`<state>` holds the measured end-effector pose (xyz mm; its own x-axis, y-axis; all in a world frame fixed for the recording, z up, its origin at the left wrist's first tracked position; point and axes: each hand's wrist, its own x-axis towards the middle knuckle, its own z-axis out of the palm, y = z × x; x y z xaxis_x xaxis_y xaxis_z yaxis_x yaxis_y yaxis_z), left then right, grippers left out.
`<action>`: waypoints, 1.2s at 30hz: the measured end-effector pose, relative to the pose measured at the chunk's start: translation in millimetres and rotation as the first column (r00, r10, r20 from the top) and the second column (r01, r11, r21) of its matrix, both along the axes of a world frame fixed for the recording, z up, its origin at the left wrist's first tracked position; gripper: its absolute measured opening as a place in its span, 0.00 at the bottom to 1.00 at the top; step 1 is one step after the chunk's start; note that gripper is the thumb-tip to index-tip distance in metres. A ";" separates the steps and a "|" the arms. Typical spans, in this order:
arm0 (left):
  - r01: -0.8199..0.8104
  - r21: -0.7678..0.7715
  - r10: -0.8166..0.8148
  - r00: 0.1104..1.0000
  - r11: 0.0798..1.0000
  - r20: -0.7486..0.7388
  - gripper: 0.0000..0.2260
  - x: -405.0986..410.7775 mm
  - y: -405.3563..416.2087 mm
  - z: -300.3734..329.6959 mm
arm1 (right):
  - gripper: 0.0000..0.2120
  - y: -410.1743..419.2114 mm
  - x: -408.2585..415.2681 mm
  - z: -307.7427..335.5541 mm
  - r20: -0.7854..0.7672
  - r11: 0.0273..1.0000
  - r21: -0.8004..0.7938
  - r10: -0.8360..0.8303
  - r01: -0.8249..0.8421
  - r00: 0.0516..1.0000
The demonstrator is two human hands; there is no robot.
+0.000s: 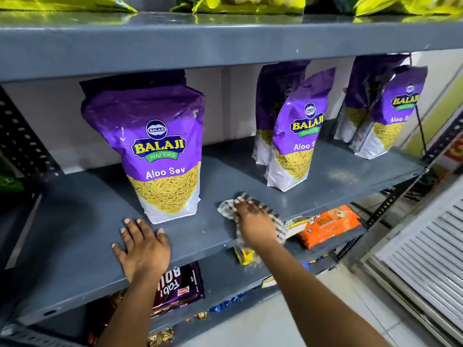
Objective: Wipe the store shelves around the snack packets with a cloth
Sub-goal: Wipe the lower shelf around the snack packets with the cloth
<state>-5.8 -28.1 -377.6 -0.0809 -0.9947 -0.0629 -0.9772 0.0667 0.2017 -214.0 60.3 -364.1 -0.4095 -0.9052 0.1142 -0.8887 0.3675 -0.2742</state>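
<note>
The left hand [142, 249] lies flat on the grey metal shelf [82, 246], fingers [130, 227] spread and holding nothing. The right hand [253, 221] presses a crumpled checked cloth [226, 209] onto the shelf near its front edge, fingers extended over it. Behind stand purple foil snack packets [160, 151] reading "BALAJI WAFERS Aloo Sev".

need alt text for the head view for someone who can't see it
A person's right hand presses a patterned cloth onto a grey store shelf, between purple Aloo Sev packets standing upright. The left hand lies flat, fingers spread, near the shelf's front edge. Other snack packs lie on the shelf below.
</note>
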 end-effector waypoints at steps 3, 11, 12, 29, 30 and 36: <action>-0.067 -0.052 0.064 0.996 0.996 -0.058 0.26 -2.1 4.4 -2.6 | 0.25 28.3 -53.1 6.3 0.018 0.994 -0.018 -0.112 0.112 0.994; 0.206 -0.296 -0.275 0.937 0.933 -0.214 0.27 -91.3 82.3 -9.8 | 0.12 87.3 -175.1 11.5 0.033 0.931 0.019 -0.364 0.364 0.931; 0.252 -0.313 -0.322 0.926 0.916 -0.198 0.27 -107.0 86.5 -8.4 | 0.11 85.6 -182.4 12.5 0.049 0.931 0.007 -0.364 0.364 0.930; 0.090 -0.097 -0.090 0.996 0.991 0.004 0.27 -265.0 73.6 -3.6 | 0.21 83.4 -253.6 5.6 0.140 0.994 -0.106 0.039 -0.024 0.989; 0.089 -0.089 -0.088 0.996 0.992 0.012 0.27 -265.0 72.6 -4.3 | 0.21 81.2 -241.6 0.6 0.103 0.981 -0.128 0.156 -0.143 0.982; 0.068 -0.064 -0.067 0.998 0.996 0.017 0.27 -269.2 74.8 0.0 | 0.17 63.7 -303.8 -1.8 0.021 0.987 -0.155 -0.037 0.040 0.999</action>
